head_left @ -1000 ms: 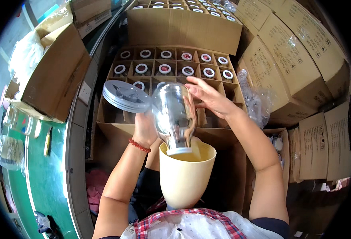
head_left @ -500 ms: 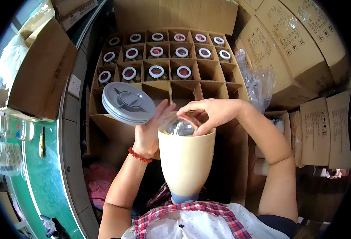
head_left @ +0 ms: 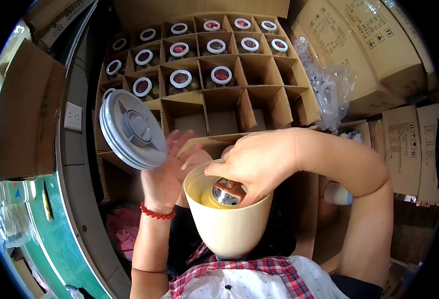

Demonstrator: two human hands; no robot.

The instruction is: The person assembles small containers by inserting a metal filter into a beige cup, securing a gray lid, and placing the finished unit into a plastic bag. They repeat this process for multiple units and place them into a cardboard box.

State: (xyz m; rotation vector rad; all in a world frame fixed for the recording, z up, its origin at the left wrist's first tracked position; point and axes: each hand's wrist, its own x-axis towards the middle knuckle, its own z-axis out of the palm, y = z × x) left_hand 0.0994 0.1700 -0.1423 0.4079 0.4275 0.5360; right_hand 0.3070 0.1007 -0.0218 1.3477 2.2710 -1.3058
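A cream plastic flask body stands upright against my lap, its wide mouth facing up. My right hand reaches into it from above, fingers curled on the rim of a shiny silvered glass liner low inside the mouth; the liner's lower part is hidden. My left hand, slightly blurred, is raised beside the flask body with its fingers stretched. It holds a grey-blue round lid tilted at its thumb side; the exact grip is hidden behind the lid.
Ahead is a divided cardboard box with several white-ringed round tops in its cells; its nearer cells hold none. Stacked cartons and clear plastic bags lie right. A green tabletop runs along the left, with a brown carton on it.
My right hand has gone down into the flask body, and the silvered liner has sunk below the rim. The left hand and lid have shifted left, the lid tilting more steeply.
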